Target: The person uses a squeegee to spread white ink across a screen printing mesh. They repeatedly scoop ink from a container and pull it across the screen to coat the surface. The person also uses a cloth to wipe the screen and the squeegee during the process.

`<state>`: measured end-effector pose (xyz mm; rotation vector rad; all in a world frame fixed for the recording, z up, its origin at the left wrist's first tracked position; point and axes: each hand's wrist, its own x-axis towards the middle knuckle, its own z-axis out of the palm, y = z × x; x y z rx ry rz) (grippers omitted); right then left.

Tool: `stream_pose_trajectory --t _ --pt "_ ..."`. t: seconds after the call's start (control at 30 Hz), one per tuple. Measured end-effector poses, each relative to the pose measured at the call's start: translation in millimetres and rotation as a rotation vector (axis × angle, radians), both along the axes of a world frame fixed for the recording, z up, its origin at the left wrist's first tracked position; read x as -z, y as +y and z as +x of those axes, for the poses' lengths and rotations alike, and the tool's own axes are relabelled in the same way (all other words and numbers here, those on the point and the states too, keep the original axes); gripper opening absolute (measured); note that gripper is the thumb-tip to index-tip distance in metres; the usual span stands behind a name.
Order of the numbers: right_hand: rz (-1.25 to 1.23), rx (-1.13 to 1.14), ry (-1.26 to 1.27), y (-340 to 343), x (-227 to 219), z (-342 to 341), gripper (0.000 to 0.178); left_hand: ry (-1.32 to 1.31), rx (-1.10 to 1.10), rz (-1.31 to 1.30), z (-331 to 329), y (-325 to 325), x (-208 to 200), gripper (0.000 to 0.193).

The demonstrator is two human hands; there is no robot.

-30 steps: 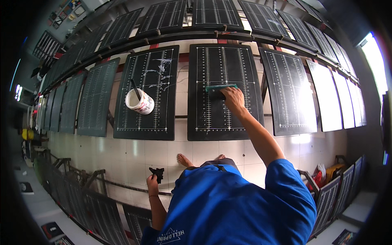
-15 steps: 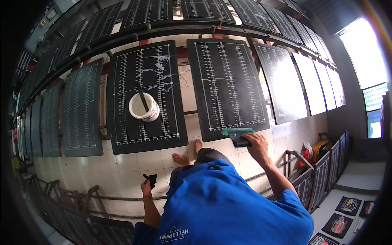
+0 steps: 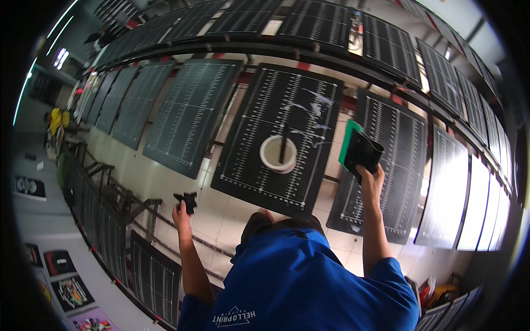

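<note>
In my right hand (image 3: 372,185), out ahead on the right, is a squeegee (image 3: 365,151) with a black body and a green edge. My fingers wrap its lower end, and it is held up above a dark marked board (image 3: 400,127). My left hand (image 3: 181,215) pinches a crumpled black cloth (image 3: 189,202) low on the left, over the floor. Between the hands, a white bucket (image 3: 264,159) stands on another dark board (image 3: 259,105). A dark flat stick (image 3: 283,144) leans up out of it. Whitish smears (image 3: 319,105) mark that board's far right part.
More ruled boards (image 3: 190,105) run in rows to both sides and behind a long dark rail (image 3: 265,49). Lower left, metal frames (image 3: 144,212) border the tiled aisle (image 3: 218,220). Far left, a person in yellow (image 3: 58,118) is small in view. Printed pieces (image 3: 72,292) lie lower left.
My view has turned left, so the boards and bucket appear further right. The squeegee is raised and tilted from flat to steep. The black cloth stays in my left hand.
</note>
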<state>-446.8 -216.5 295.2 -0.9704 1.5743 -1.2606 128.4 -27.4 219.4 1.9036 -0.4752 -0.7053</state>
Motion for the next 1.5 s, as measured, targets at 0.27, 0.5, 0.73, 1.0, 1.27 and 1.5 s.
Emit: stream_pose_trajectory --t 0.27,0.5,0.73,1.0,1.27,1.5 --pt "0.121 0.227 -0.420 29.8 11.3 45.1 0.023 -0.168 -0.035 -0.001 97.1 -164.4 -6.5 0.037" --pt "0.208 0.465 -0.753 93.8 63.4 166.5 0.028 -0.544 0.189 0.031 213.2 -264.4 50.0 0.035" --pt "0.082 0.662 -0.696 141.2 142.2 230.1 0.033 -1.012 0.318 -0.104 146.2 -260.2 25.6 0.047" --pt "0.684 0.272 -0.025 160.9 91.6 192.0 0.058 -0.424 1.266 -0.425 -52.4 -231.8 7.0 0.051" --pt "0.054 0.184 0.689 -0.1 -64.1 216.9 0.037 -0.393 1.502 -0.276 -121.9 -235.1 20.4 0.065" --pt "-0.180 -0.190 0.893 -83.9 -45.2 196.6 0.021 -0.455 1.469 -0.205 -159.2 -237.5 15.1 0.086"
